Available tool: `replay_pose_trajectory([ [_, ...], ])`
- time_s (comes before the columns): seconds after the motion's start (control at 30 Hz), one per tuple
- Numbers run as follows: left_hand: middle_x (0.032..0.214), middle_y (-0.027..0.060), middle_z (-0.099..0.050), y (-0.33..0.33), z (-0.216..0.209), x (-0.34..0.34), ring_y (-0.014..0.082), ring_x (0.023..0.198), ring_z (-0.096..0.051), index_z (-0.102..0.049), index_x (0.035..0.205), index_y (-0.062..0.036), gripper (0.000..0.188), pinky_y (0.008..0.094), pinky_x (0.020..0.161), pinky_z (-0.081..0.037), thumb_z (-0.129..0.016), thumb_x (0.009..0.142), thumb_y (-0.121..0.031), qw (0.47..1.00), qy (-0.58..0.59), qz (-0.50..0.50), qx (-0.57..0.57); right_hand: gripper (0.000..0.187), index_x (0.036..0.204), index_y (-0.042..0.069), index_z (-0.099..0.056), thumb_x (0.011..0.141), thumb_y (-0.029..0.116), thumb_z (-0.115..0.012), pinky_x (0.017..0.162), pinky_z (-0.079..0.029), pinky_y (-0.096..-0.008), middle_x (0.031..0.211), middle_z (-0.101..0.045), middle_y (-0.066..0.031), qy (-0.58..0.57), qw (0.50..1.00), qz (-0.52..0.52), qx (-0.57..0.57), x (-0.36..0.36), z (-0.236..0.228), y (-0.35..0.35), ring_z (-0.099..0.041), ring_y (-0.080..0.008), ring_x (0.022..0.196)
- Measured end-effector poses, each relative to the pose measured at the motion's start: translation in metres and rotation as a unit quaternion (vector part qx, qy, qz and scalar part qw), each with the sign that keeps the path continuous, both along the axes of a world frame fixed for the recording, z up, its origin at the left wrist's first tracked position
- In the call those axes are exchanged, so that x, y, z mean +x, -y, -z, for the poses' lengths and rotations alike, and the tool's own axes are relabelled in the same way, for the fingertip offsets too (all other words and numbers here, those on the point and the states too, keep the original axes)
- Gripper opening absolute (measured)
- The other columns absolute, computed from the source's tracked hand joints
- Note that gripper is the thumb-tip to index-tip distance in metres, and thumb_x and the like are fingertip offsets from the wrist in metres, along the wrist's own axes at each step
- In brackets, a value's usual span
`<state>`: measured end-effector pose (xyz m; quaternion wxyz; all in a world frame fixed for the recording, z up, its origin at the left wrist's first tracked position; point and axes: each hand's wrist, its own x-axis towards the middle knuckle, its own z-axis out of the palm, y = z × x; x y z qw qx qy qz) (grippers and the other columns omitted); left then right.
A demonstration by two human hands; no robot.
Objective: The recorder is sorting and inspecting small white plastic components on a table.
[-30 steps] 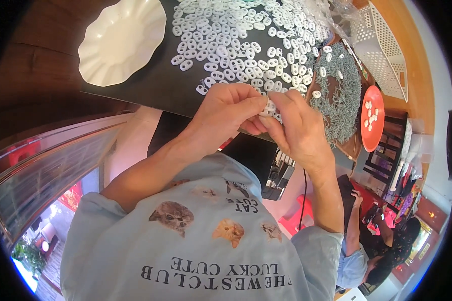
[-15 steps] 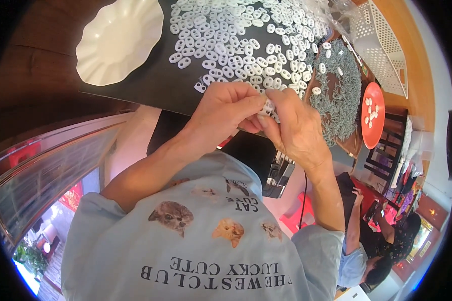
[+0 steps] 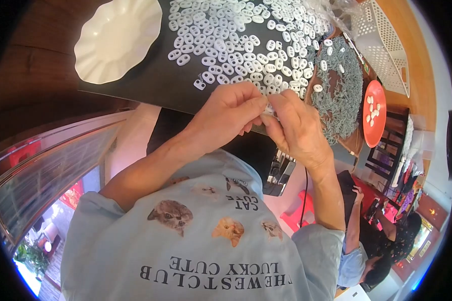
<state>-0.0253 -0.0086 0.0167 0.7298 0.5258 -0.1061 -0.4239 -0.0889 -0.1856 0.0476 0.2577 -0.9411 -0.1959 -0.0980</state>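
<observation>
My left hand and my right hand meet at the table's near edge, thumbs and fingers pinched together. Between the fingertips is a small white plastic piece, mostly covered. Just beyond my hands, many white oval two-hole pieces lie spread over the black tabletop. One of them sits apart near my left wrist, with a small bit beside it. To the right of my right hand is a heap of thin grey pieces, with a few white ovals on top.
A white scalloped dish stands at the far left. On the right are a red plate holding several white bits and a white perforated basket. Clear plastic lies at the back. Another person is at lower right.
My fingertips have closed further over the white piece, so less of it shows. My right fingers have curled in a little, and the hands stay in nearly the same place.
</observation>
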Motion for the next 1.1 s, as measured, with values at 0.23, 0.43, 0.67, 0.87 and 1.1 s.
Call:
replay_pose_trajectory([
  [0.23, 0.066, -0.0032, -0.051, 0.0, -0.006, 0.001, 0.0029, 0.057, -0.045, -0.056, 0.085, -0.0065, 0.023, 0.0185, 0.051, -0.036, -0.052, 0.1, -0.024, 1.0, -0.016, 0.01, 0.011, 0.028, 0.106, -0.001, -0.056, 0.082, 0.007, -0.067, 0.053, -0.047, -0.0386, 0.084, -0.056, -0.0135, -0.002, 0.998, 0.033, -0.045, -0.002, -0.002, -0.009, -0.059, -0.0312, 0.063],
  [0.43, 0.068, -0.0001, -0.052, 0.0, -0.009, -0.002, 0.0046, 0.055, -0.044, -0.055, 0.076, -0.0034, 0.021, 0.0217, 0.045, -0.033, -0.051, 0.093, -0.015, 0.998, -0.057, -0.01, 0.006, 0.027, 0.103, -0.001, -0.054, 0.084, 0.012, -0.067, 0.056, -0.047, -0.0404, 0.082, -0.054, -0.0135, -0.022, 0.996, 0.037, -0.082, -0.005, -0.006, -0.013, -0.059, -0.0323, 0.065],
  [0.67, 0.066, -0.0022, -0.045, -0.001, -0.018, -0.004, 0.0062, 0.061, -0.039, -0.05, 0.072, -0.0028, 0.02, 0.0247, 0.054, -0.033, -0.049, 0.089, -0.012, 1.0, 0.016, 0.009, 0.014, 0.028, 0.086, 0.001, -0.048, 0.087, 0.021, -0.066, 0.052, -0.047, -0.041, 0.071, -0.052, -0.0147, -0.059, 0.997, 0.009, -0.048, -0.007, -0.012, -0.011, -0.06, -0.0327, 0.063],
  [0.87, 0.063, 0.0032, -0.04, -0.005, -0.024, -0.005, 0.0096, 0.061, -0.036, -0.043, 0.072, 0.0001, 0.021, 0.0306, 0.054, -0.032, -0.045, 0.087, -0.014, 0.993, 0.103, 0.012, 0.064, 0.02, 0.094, -0.001, -0.048, 0.088, 0.015, -0.059, 0.058, -0.044, -0.0452, 0.075, -0.052, -0.0187, -0.125, 0.991, 0.005, 0.045, -0.007, -0.015, -0.014, -0.055, -0.0409, 0.067],
  [1.1, 0.063, 0.0037, -0.04, -0.007, -0.031, -0.005, 0.0098, 0.062, -0.036, -0.044, 0.073, 0.0007, 0.02, 0.0314, 0.055, -0.033, -0.045, 0.087, -0.014, 0.991, 0.118, 0.038, 0.055, 0.02, 0.097, -0.001, -0.049, 0.087, 0.013, -0.059, 0.058, -0.044, -0.0451, 0.076, -0.052, -0.0183, -0.135, 0.99, 0.0, 0.051, -0.009, -0.018, -0.013, -0.055, -0.0403, 0.067],
])
